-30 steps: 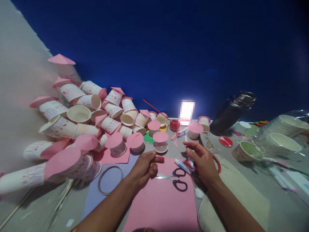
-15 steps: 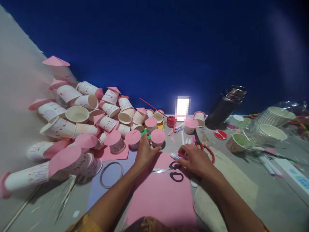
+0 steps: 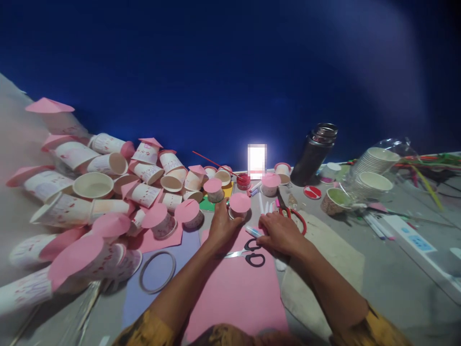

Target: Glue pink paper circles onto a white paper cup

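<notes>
My left hand (image 3: 224,223) is wrapped round the side of a small paper cup (image 3: 239,215) topped with a flat pink paper disc (image 3: 240,203). Thumb in front, other fingers partly hidden behind the cup. My right hand (image 3: 283,234) is closed, palm down, beside it. A white and light-blue tube (image 3: 253,231), perhaps a marker or glue stick, pokes out between its thumb and fingers; the rest is hidden. Black-handled scissors (image 3: 254,253) lie spread on a pink paper sheet (image 3: 236,300) below the hands. White markers (image 3: 262,204) lie just beyond my right fingertips.
Many decorated paper cups (image 3: 104,254) with pink tops pile up on the left. A tape ring (image 3: 157,272) lies on purple paper. Red-handled scissors (image 3: 298,222), a dark flask (image 3: 314,156), stacked paper cups (image 3: 376,182) and a long white box (image 3: 406,235) stand or lie to the right.
My left hand has closed round the pink-topped cup and shifted it slightly right. My right hand stays by the tube. The view has turned a little to the right.
</notes>
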Motion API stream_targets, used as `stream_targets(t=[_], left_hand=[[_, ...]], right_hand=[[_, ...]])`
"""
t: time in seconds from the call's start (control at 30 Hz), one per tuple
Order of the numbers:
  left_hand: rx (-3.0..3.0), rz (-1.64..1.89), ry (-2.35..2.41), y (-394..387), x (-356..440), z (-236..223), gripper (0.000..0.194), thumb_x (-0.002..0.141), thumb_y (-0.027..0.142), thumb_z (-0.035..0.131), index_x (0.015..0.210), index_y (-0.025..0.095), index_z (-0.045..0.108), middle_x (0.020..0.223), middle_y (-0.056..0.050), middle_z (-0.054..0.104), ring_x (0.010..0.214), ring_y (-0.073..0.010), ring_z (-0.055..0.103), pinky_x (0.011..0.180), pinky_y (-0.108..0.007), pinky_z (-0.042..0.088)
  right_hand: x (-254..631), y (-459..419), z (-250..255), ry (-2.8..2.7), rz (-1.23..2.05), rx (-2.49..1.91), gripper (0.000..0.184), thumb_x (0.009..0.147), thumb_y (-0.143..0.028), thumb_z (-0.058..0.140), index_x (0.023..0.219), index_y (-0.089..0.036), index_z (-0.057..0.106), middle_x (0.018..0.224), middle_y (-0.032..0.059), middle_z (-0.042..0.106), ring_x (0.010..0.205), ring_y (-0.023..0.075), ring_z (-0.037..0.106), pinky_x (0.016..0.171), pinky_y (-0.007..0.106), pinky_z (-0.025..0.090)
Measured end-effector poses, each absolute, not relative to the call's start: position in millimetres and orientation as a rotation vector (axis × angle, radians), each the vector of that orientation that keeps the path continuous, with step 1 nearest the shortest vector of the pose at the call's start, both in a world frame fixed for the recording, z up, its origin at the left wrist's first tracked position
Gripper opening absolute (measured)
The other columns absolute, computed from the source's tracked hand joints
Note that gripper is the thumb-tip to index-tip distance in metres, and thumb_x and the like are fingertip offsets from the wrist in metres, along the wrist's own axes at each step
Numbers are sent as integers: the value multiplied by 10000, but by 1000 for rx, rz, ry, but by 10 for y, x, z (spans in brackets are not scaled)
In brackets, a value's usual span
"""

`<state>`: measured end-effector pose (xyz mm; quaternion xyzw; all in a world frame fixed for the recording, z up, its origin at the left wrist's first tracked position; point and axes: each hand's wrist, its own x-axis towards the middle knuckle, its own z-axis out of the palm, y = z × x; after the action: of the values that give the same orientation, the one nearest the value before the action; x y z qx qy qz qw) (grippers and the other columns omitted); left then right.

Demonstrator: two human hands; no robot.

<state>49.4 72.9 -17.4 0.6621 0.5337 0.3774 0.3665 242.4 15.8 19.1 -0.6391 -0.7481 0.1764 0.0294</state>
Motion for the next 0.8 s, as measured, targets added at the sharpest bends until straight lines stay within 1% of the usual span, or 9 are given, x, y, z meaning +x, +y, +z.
stream_targets(t=[0.07,0.1,0.2,0.23,0.37,0.47,0.53,0.67,0.8], left_hand=[[1755,926,1480,680,417,-112,707,702,272,795,1357,183,542,1266,-153,601,1219,-346,541,995,-465,440],[1790,895,1520,633,361,-63,667,728,305,774,1344,160,563,1258,-163,619,1205,-348,560,992,-463,443],[1743,765,1439,403,126,119,301,855,371,618,1072,180,701,964,-83,706,908,-264,657,832,-383,489],[1716,744,1391,303,35,175,263,893,399,560,956,191,708,882,-62,706,834,-240,654,783,-356,485],[1616,761,1412,-105,-256,298,334,933,476,533,735,217,608,618,18,570,615,-171,542,610,-279,410],[1518,735,1389,-296,-315,267,488,989,524,467,616,212,508,560,22,524,578,-151,510,594,-264,401],[1450,727,1358,-329,-289,209,475,992,526,480,646,206,542,578,19,555,577,-147,518,588,-258,408],[1342,759,1228,-227,-142,155,286,952,458,557,917,192,654,668,6,667,565,-153,593,587,-263,450],[1411,622,1157,-99,77,287,279,919,407,555,858,182,708,638,-16,702,498,-159,611,541,-266,437]], right_hand=[[2396,149,182,-2326,592,-1901,256,788,-379,801,918,-180,707,1065,126,706,1032,307,621,747,332,384],[2390,148,190,-2318,612,-1876,228,793,-363,796,886,-174,708,1065,131,705,1031,307,620,750,332,388],[2453,159,278,-2229,634,-1877,203,857,-387,731,877,-187,707,1001,97,713,949,256,631,722,311,400],[2504,160,324,-2149,683,-1859,227,876,-421,706,889,-194,707,959,76,712,890,229,631,699,300,404],[2781,115,466,-1414,1186,-1457,357,854,-543,698,962,-203,712,762,10,641,592,135,521,531,258,367],[2943,35,423,-1043,1393,-1195,446,765,-585,798,953,-185,736,759,19,627,560,114,474,470,240,322],[2997,-30,322,-961,1441,-1212,440,722,-550,857,908,-166,748,789,38,651,607,126,520,494,241,375],[3012,-163,100,-868,1438,-1318,437,681,-486,899,920,-156,741,815,33,683,682,146,592,641,289,499],[2955,-246,22,-918,1406,-1290,436,694,-446,882,979,-154,727,872,44,709,735,165,625,698,320,518]])
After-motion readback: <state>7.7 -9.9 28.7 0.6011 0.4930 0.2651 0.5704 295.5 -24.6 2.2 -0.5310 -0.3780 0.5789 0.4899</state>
